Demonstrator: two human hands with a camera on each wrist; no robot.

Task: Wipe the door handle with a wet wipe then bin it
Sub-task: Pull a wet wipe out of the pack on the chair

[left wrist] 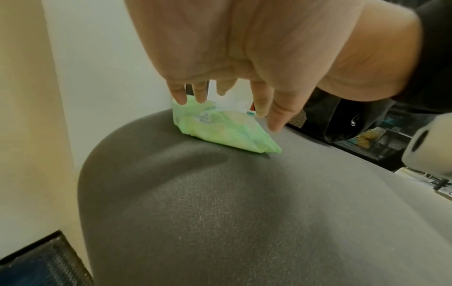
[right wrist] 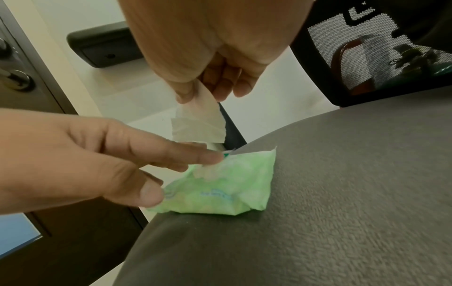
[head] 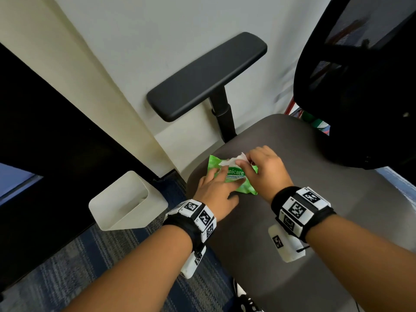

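A green wet-wipe pack (head: 242,183) (left wrist: 220,131) (right wrist: 220,189) lies on the grey chair seat (head: 292,199). My left hand (head: 216,190) (right wrist: 97,160) presses down on the pack with straight fingers. My right hand (head: 263,167) (right wrist: 208,81) pinches a white wipe (head: 238,159) (right wrist: 198,123) between thumb and fingers; the wipe stretches up out of the pack's opening. A metal door handle (right wrist: 12,77) shows on the dark door at the left edge of the right wrist view. A white bin (head: 126,203) stands on the carpet left of the chair.
The black armrest (head: 207,75) sits above the seat by the cream wall (head: 135,30). The chair's mesh back (head: 360,75) rises at the right. The dark door (head: 45,143) fills the left. Blue-grey carpet (head: 90,266) covers the floor.
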